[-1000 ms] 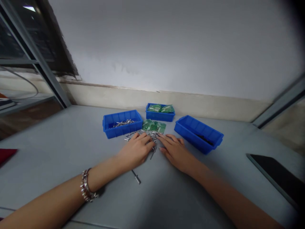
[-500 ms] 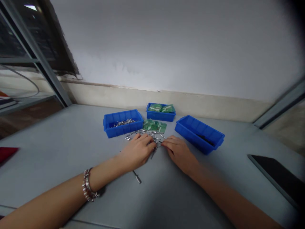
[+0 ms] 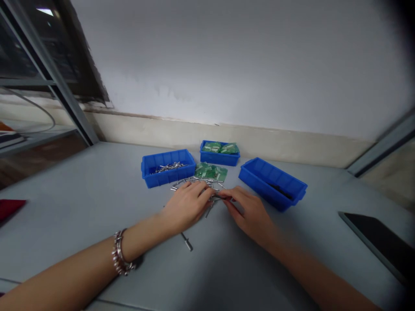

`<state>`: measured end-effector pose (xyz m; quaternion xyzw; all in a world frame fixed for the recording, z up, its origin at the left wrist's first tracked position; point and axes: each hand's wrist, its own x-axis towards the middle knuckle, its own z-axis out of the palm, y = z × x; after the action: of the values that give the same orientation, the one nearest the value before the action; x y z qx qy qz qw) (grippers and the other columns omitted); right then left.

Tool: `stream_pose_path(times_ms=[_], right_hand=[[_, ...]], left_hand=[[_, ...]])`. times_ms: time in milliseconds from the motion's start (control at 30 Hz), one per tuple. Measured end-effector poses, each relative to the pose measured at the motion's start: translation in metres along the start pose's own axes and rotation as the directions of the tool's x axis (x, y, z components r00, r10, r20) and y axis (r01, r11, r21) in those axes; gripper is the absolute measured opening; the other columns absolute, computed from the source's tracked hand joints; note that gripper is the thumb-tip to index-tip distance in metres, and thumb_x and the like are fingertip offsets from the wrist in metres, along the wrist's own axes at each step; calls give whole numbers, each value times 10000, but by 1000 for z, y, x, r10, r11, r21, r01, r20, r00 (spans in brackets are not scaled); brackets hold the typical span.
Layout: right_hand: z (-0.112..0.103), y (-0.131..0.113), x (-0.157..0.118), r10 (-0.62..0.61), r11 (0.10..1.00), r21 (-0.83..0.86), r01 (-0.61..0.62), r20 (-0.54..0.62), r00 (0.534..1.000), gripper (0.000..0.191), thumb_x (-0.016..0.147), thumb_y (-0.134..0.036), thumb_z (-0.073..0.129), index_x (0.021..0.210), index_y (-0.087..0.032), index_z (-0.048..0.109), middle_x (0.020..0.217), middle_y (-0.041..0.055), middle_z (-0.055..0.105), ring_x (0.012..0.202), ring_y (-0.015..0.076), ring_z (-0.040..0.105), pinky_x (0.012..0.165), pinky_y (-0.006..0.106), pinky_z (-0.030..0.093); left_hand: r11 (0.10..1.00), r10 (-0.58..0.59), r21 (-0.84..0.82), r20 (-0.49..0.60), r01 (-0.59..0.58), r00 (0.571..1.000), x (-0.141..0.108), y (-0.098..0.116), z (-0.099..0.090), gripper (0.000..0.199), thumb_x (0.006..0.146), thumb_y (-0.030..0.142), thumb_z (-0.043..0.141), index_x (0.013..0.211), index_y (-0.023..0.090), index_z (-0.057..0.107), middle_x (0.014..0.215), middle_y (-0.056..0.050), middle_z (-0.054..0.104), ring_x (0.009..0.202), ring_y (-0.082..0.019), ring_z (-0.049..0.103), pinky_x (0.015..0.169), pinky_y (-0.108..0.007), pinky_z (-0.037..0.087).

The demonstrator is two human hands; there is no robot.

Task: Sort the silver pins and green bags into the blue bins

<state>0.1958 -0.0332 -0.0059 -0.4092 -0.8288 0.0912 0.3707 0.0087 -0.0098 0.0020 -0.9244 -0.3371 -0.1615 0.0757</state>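
- I stand in the room and look at a grey table point(image 3: 155, 276); I take the heap of metal pins point(image 3: 202, 179) as the centre of the clock, with the person at six o'clock.
- The left hand point(image 3: 186, 203) is at between seven and eight o'clock, low over the near side of the heap. Its fingers are bent; the fingertips are hidden, so I cannot tell if they are clamped on something.
- The right hand point(image 3: 248, 209) is at four o'clock. Its thumb and forefinger are closed together on one thin pin point(image 3: 221, 197), which points toward the left hand; I cannot tell if the left fingers touch it.
- A loose pin point(image 3: 187, 242) lies on the table at seven o'clock, beside the left forearm.
- At ten o'clock is a left blue bin point(image 3: 171, 176), with more metal pins inside.
- Just past twelve o'clock, next to the heap, lies a green packet point(image 3: 210, 171).
- At one o'clock, behind this packet, a smaller blue bin point(image 3: 220, 160) holds other green packets point(image 3: 228, 148).
- At three o'clock is a right blue bin point(image 3: 259, 186), with small dark pieces point(image 3: 280, 190) inside.
- Well apart, between three and four o'clock, lies a flat dark object point(image 3: 376, 239).
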Motion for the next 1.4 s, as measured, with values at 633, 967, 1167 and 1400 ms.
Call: stream_pose_path(times_ms=[633, 967, 1167, 1400], right_hand=[[2, -8, -5, -82, 997, 8, 82, -35, 996, 176, 820, -117, 479, 965, -209, 521, 860, 30, 608, 834, 170, 543, 742, 326, 459], [-2, -6, -5, -129, 988, -81, 128, -5, 992, 114, 854, -185, 463, 909, -196, 562, 839, 31, 599, 796, 178, 508, 730, 357, 444], [-3, -7, -4, -144, 981, -136, 137, -35, 989, 111, 850, -217, 474, 918, -209, 561, 843, 36, 601, 804, 187, 514, 752, 357, 439], [-2, -5, -7, -146, 982, -124, 141, -32, 989, 121, 856, -194, 471, 903, -176, 581, 848, 39, 609, 795, 170, 511, 743, 340, 437]], left_hand=[[991, 99, -85, -51, -103, 994, -1, -2, 2, 233, 902, 240, 330, 921, 159, 547, 852, -47, 568, 776, -166, 512, 677, -316, 367], [996, 92, -14, -23, -92, 996, -2, 6, -10, 248, 890, 236, 338, 872, 153, 572, 813, -49, 555, 739, -174, 506, 666, -332, 374], [995, 89, -39, -53, -91, 995, -2, 11, -14, 249, 893, 230, 339, 894, 149, 574, 808, -47, 557, 710, -161, 499, 625, -302, 368], [986, 117, -102, -141, -132, 983, -3, 6, -7, 213, 890, 233, 348, 923, 158, 545, 858, -42, 559, 758, -156, 508, 659, -296, 383]])
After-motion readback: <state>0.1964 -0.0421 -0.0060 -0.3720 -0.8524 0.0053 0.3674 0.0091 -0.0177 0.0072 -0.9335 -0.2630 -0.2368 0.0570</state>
